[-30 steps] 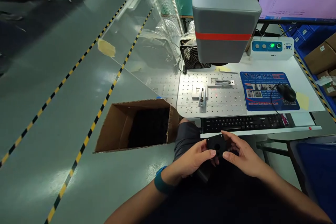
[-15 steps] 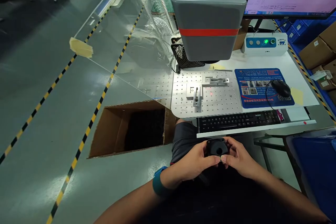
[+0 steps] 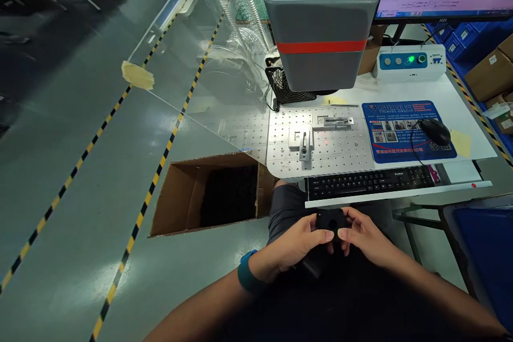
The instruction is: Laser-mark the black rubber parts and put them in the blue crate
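Note:
A small black part [image 3: 332, 219] with a round hole in its middle is held between both hands, just in front of the keyboard tray and above the lap. My left hand [image 3: 303, 239] pinches its left side, thumb on the near face. On the right side my right hand [image 3: 364, 235] grips it the same way, its fingers partly hidden behind. Past the keyboard [image 3: 368, 183], a perforated metal plate [image 3: 336, 155] carries two small bracket stops [image 3: 305, 147], and a red light dot shows on the plate.
A grey machine head [image 3: 320, 26] with a red band overhangs the plate. An open cardboard box [image 3: 172, 203] with dark contents stands on the floor at left. To the right lie a mouse pad [image 3: 388, 155] and mouse [image 3: 436, 132]. A clear panel's taped corner [image 3: 137, 75] juts out left.
The black part has been tilted or turned in my fingers, so a flatter, squarer face shows now. Both hands keep hold of it. The whole view has shifted slightly.

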{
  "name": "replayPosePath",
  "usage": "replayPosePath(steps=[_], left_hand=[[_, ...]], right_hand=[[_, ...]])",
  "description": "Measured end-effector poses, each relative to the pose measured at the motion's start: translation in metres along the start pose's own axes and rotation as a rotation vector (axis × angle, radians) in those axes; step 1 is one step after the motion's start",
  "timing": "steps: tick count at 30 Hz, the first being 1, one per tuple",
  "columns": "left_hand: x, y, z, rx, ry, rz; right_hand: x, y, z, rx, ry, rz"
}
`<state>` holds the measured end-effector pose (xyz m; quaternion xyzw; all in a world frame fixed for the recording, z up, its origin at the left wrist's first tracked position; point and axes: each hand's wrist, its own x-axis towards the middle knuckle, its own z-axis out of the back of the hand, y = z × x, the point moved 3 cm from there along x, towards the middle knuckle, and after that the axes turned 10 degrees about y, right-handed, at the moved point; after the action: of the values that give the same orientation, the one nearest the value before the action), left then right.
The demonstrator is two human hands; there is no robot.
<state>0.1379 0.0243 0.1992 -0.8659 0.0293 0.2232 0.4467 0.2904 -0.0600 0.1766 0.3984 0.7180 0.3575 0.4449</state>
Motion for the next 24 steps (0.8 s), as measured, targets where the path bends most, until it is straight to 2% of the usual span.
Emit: replayPosePath(steps=[3, 6, 9, 12, 15, 18, 21, 24], left_hand=[[-0.005, 0.000, 0.006, -0.054, -0.030, -0.036], [-0.009, 0.002, 0.012, -0.168, -0.186, -0.067], [-0.009, 0.005, 0.010, -0.336, -0.322, -0.126], [-0.003, 0.008, 0.004, -0.471, -0.376, -0.197], [0.001, 0.010, 0.001, -0.501, -0.443, -0.246], [-0.003, 0.006, 0.001, -0.526, -0.463, -0.321], [-0.012, 0.004, 0.004, -0.542, -0.415, -0.372], [-0.023, 0.011, 0.013, -0.488, -0.351, -0.376]], right_hand=[[-0.008, 0.003, 0.001, -0.181, -0.107, 0.096], [-0.020, 0.008, -0.004, -0.566, -0.269, 0.291], [-0.019, 0.013, -0.022, -0.901, -0.182, 0.454], [-0.008, 0.014, -0.038, -1.067, -0.119, 0.448], [0.003, 0.014, -0.046, -1.108, -0.108, 0.429], [0.004, 0.014, -0.044, -1.002, -0.089, 0.433], [0.000, 0.015, -0.032, -0.787, -0.130, 0.376], [-0.001, 0.018, -0.017, -0.661, -0.213, 0.319]])
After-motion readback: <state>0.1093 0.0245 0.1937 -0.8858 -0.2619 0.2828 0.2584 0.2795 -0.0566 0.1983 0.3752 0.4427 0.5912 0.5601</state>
